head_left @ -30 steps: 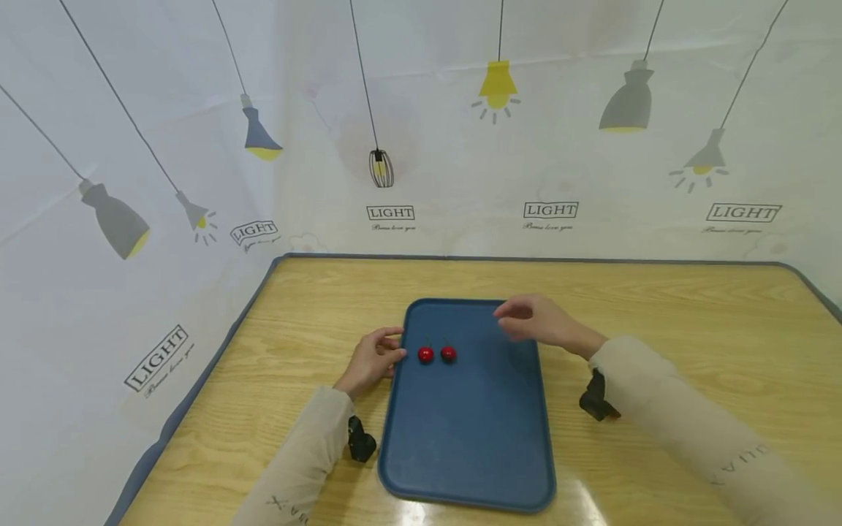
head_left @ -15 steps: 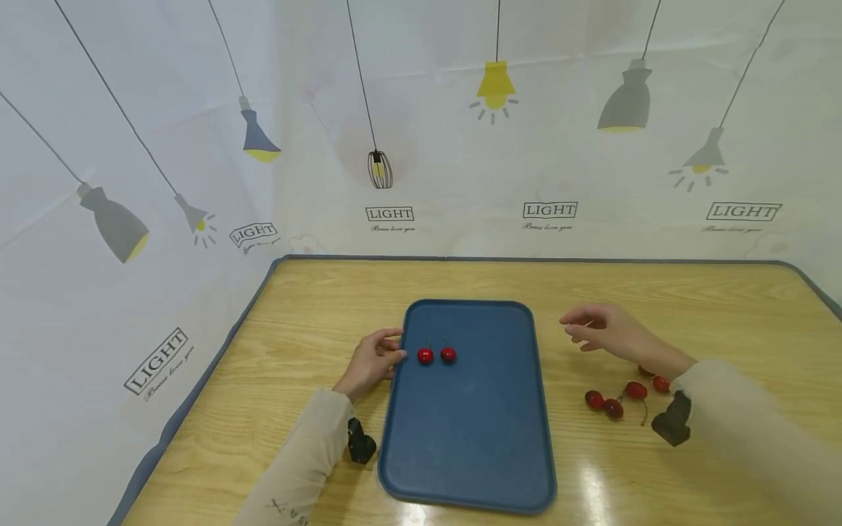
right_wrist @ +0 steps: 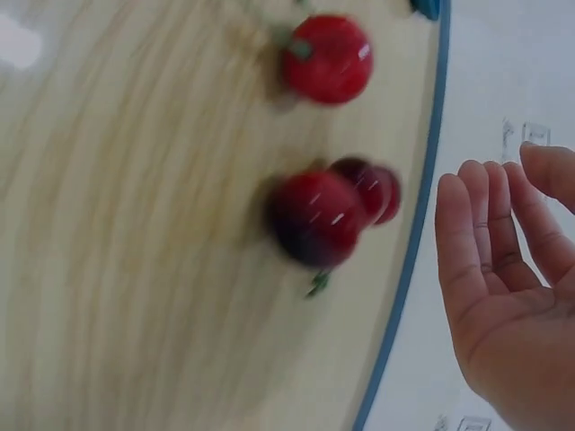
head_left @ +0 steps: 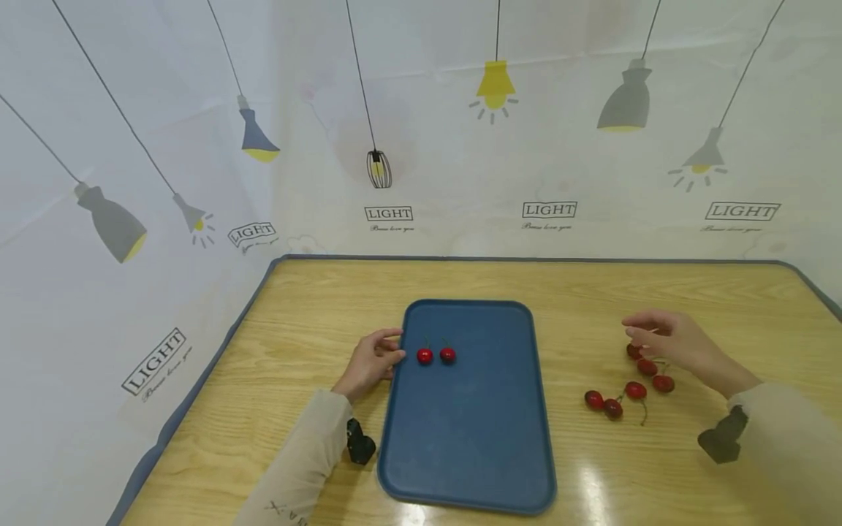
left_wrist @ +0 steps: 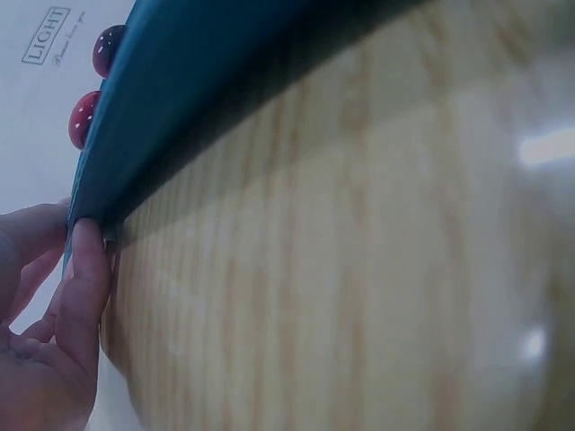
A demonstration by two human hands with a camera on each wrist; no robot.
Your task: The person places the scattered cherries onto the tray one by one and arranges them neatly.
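Observation:
My left hand (head_left: 368,363) is at the left rim of a blue tray (head_left: 467,453). In the left wrist view, its fingers and thumb lie on either side of the tray's edge and pinch it. Two red cherries (head_left: 425,356) with green stems sit side by side on the tray's upper left part. To the right of the tray, my right hand (head_left: 684,347) hovers over loose cherries (head_left: 647,367), fingers loosely bent and holding nothing. The right wrist view shows that hand (right_wrist: 512,278) with its fingers apart from the blurred cherries (right_wrist: 314,220).
Closer to the front lies another small group of cherries (head_left: 613,408), one with a long stem. The light wooden table (head_left: 316,314) has a blue-grey border. A pale wall covering (head_left: 447,146) with printed lamps stands behind and at the left.
My right hand has moved right, from over the tray's upper right corner to above the loose cherries, uncovering several of them. The left hand and both cherries on the tray stay put.

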